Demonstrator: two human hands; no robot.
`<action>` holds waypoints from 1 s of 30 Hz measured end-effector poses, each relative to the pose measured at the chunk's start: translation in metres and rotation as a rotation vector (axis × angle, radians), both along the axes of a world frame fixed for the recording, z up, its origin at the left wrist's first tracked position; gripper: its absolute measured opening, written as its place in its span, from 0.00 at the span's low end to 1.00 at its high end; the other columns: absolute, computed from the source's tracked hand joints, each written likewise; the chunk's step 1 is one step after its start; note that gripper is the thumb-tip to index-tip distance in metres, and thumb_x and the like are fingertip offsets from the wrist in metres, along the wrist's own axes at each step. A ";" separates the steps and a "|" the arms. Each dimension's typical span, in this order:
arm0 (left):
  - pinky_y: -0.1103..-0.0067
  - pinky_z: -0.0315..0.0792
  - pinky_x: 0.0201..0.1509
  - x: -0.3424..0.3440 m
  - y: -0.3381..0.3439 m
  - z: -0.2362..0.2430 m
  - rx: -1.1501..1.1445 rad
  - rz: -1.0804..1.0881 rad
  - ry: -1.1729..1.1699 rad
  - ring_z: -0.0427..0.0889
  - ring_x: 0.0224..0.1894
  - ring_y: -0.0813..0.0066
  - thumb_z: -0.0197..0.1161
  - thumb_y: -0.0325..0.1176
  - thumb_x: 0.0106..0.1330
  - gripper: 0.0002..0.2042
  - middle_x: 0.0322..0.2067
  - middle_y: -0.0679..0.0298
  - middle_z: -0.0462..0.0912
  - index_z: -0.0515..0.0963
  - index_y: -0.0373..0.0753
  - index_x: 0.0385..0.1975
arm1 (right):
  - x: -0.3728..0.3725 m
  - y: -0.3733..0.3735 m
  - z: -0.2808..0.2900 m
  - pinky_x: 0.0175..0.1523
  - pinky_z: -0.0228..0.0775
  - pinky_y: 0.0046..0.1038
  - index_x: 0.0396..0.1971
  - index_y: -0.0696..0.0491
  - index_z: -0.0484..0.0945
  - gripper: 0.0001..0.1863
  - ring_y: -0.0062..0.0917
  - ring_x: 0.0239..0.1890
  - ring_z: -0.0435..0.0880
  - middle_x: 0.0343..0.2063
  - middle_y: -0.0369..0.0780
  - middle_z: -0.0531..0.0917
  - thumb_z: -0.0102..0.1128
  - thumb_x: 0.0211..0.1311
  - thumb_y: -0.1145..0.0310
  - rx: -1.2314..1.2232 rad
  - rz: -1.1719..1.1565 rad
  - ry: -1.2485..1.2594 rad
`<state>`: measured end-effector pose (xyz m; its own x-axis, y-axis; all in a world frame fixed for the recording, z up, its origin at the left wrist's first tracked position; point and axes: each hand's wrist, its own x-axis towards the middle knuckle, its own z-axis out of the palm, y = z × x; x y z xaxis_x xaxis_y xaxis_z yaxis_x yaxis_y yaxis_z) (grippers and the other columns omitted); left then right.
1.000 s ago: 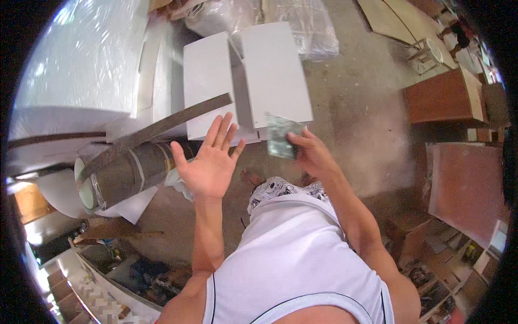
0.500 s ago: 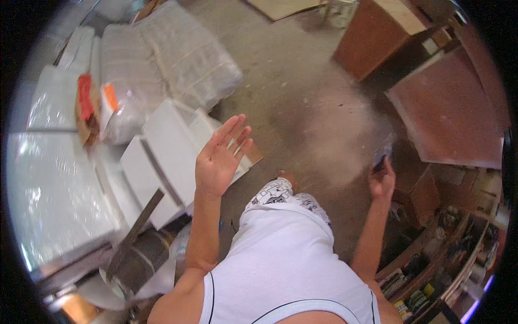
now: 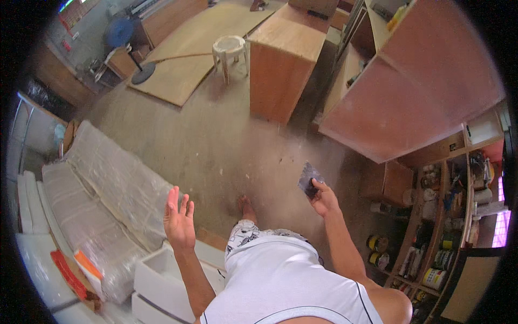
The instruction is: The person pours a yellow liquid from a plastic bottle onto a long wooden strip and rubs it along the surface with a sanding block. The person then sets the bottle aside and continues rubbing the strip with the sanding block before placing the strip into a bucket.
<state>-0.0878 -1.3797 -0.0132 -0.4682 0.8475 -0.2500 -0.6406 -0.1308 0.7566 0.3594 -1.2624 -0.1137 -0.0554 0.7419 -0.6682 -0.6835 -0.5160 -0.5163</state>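
Pinched in my right hand (image 3: 325,202) is a thin, dark grey, four-cornered piece (image 3: 309,179) with a mottled surface, much like a sheet of sandpaper; its exact kind is unclear. The hand holds it by one edge, out over the floor. My left hand (image 3: 180,222) is raised with its fingers apart and nothing in it. Beneath and beside that hand lie a white open drawer box (image 3: 156,274) and long plastic-wrapped panels (image 3: 116,181).
A large reddish-brown wooden cabinet (image 3: 410,92) leans at the right, beside a wooden box unit (image 3: 278,81). Farther off stand a white stool (image 3: 229,46), a plywood sheet (image 3: 178,86) and a blue fan (image 3: 119,32). Shelves (image 3: 423,232) with cans line the right.
My view has swung right and up, bringing the stool, fan and shelves into sight. My right hand has come inward with the dark piece; my left hand remains raised with fingers apart.
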 end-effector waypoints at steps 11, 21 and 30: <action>0.59 0.70 0.73 0.004 0.368 0.051 0.158 -0.434 0.664 0.73 0.70 0.55 0.83 0.64 0.53 0.61 0.71 0.51 0.73 0.57 0.38 0.82 | -0.045 0.178 0.049 0.66 0.80 0.41 0.62 0.51 0.75 0.18 0.33 0.56 0.85 0.54 0.38 0.84 0.63 0.76 0.74 -0.005 -0.171 -0.146; 0.69 0.63 0.75 0.006 0.687 0.004 0.350 -0.830 0.036 0.68 0.75 0.62 0.54 0.92 0.48 0.71 0.76 0.52 0.68 0.56 0.34 0.82 | -0.012 0.384 -0.015 0.65 0.76 0.37 0.64 0.47 0.80 0.22 0.27 0.56 0.86 0.56 0.32 0.87 0.68 0.73 0.69 0.101 -0.400 -0.123; 0.69 0.59 0.77 -0.008 0.881 -0.028 0.223 -0.816 -0.080 0.63 0.78 0.63 0.47 0.92 0.53 0.69 0.81 0.49 0.59 0.55 0.33 0.82 | -0.027 0.606 0.093 0.28 0.66 0.21 0.43 0.40 0.77 0.08 0.13 0.21 0.77 0.21 0.23 0.78 0.68 0.75 0.69 0.183 -0.259 -0.367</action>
<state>-0.0956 -0.4987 -0.0416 0.3233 0.9453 -0.0428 -0.6492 0.2545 0.7167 0.3321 -0.6564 -0.0211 0.3614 0.8075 -0.4661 -0.5331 -0.2312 -0.8139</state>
